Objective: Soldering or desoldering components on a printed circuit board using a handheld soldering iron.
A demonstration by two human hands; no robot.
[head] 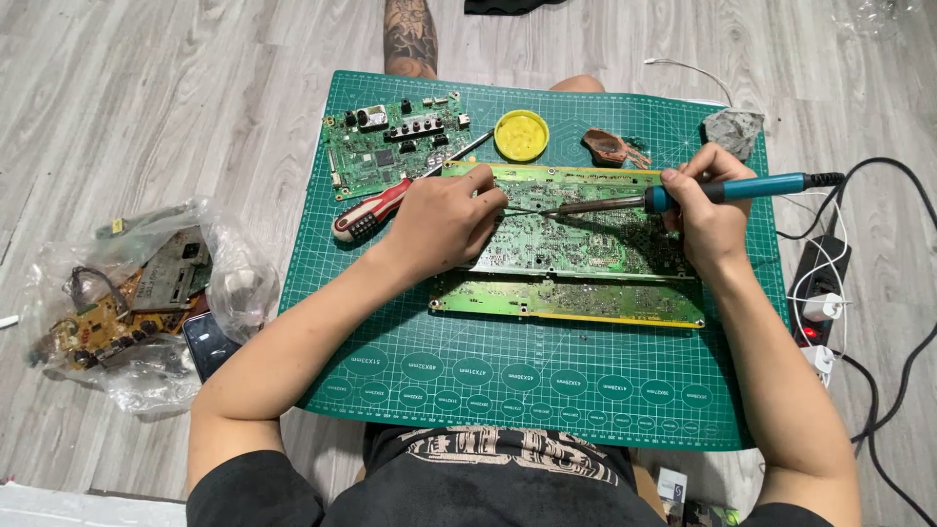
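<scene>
Head view: soldering iron (703, 192) tip leftward, horizontal.

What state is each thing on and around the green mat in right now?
Blue-handled soldering iron: gripped by right hand, tip on board.
Large green circuit board: flat, pinned by left hand.
Round yellow tin: closed.
Red-handled screwdriver: lying unused.
Clear plastic bag: open, holding boards.
Black power strip: switch lit red.

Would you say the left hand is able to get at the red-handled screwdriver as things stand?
Probably yes. The left hand rests on the large circuit board, and the screwdriver lies on the green mat right beside it, with nothing between them.
</scene>
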